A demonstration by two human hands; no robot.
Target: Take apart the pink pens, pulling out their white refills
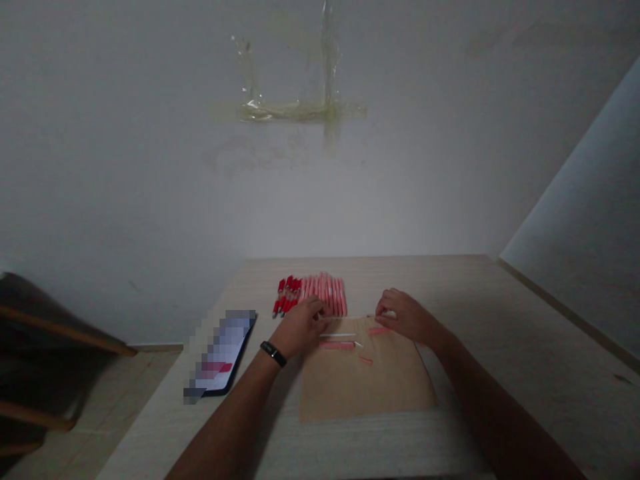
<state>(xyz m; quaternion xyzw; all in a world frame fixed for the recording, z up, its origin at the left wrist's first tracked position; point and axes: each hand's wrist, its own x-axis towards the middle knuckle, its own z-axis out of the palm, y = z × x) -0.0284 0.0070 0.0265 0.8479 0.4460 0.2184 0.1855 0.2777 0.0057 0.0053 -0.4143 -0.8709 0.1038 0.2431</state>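
Note:
A brown paper sheet (370, 390) lies flat on the table in front of me. My left hand (307, 323) wears a black wristband and has its curled fingers at the sheet's far left corner. At the far right corner, my right hand (403, 317) pinches the edge between thumb and fingers. On the paper rest a thin white stick (339, 335), a pink tube (337, 346) and a short pink strip (366, 361). Another pink piece (380, 331) lies beside my right fingertips. Just beyond my left hand are several pink pen-like tubes (330, 293) in a row.
Several small red pieces (287, 305) lie left of the pink tubes. A phone or tablet (225, 357), partly pixelated, lies left of my left arm. The pale wooden table (425, 280) meets a wall with tape (290, 113) on it. Dark furniture (40, 353) stands at the left.

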